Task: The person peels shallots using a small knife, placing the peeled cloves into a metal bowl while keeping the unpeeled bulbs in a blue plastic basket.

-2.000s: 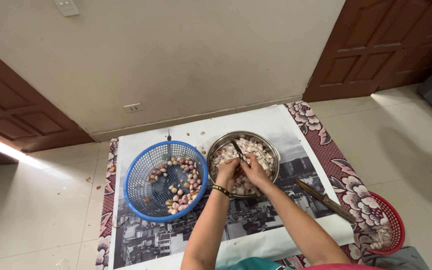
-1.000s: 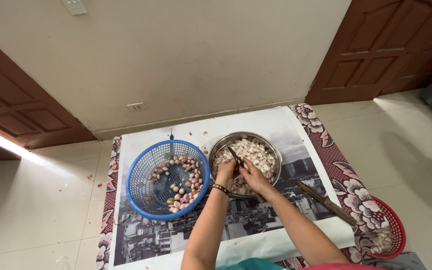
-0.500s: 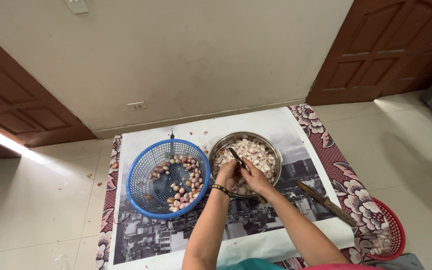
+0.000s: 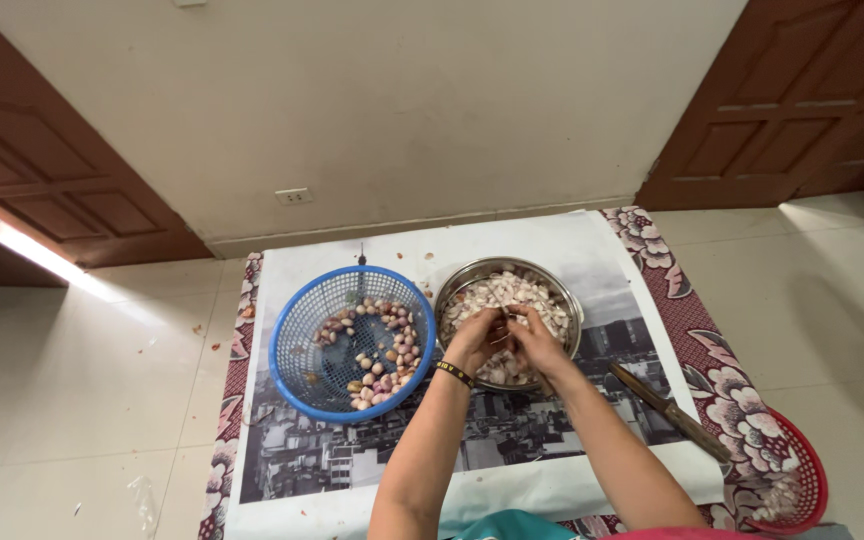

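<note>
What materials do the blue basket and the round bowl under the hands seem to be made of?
Blue basket: likely plastic, with a uniform matte colour and moulded lattice holes. Round bowl: likely stainless steel, with a grey, shiny rim reflecting light. Both hands, left hand and right hand, work over it.

We see basket (image 4: pixel 297 345) left-centre on sheet (image 4: pixel 512 460), bowl (image 4: pixel 572 300) touching its right side, knife (image 4: pixel 667 410) nr sheet's right edge, 2nd basket (image 4: pixel 814 478) beyond front-right corner.

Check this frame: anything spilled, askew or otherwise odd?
Minor only: bits of peel lie scattered on the tiled floor left of the printed sheet, and a large knife lies loose by the right forearm. Otherwise nothing stands out.
</note>
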